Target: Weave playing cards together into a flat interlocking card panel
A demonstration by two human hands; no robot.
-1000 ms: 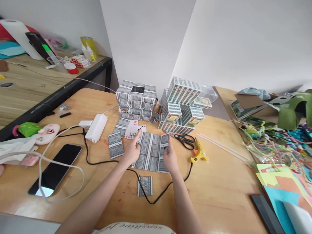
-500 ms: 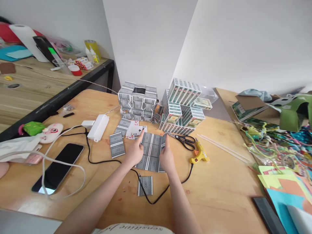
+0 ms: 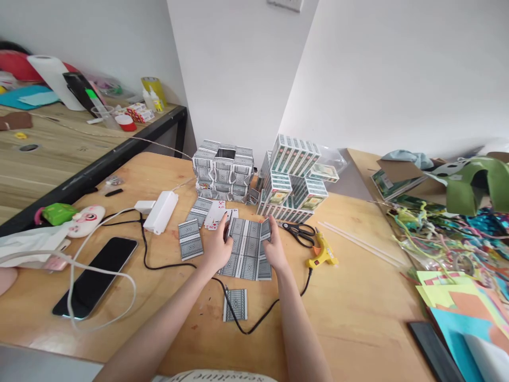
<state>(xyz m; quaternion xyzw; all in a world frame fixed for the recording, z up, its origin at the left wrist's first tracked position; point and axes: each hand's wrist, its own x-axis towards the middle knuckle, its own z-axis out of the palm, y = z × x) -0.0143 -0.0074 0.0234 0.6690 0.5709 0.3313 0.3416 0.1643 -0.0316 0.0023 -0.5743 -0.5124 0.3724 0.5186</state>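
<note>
A panel of joined playing cards [image 3: 244,249], patterned grey backs up, lies in front of me between my hands. My left hand [image 3: 217,250] grips its left edge, with a card flap standing up along the fingers. On the right edge my right hand [image 3: 275,249] is closed, thumb on the near side of a raised card flap [image 3: 265,229]. The fingers' undersides are hidden. Beyond the panel are face-up playing cards [image 3: 217,215] and joined card pieces [image 3: 190,240]. Another card piece [image 3: 235,305] lies nearer me, under the black cord.
Behind stand a box-shaped card structure [image 3: 225,172] and stacked card boxes [image 3: 296,175]. Scissors [image 3: 300,233] and a yellow glue gun [image 3: 323,250] lie right, its black cord [image 3: 254,329] looping nearby. A power strip [image 3: 161,212] and phone [image 3: 95,277] are left; coloured paper [image 3: 461,313] is right.
The left index finger no longer points out straight but lies along a raised flap at the panel's left edge. My right hand has stayed at the right edge. The camera view has shifted slightly.
</note>
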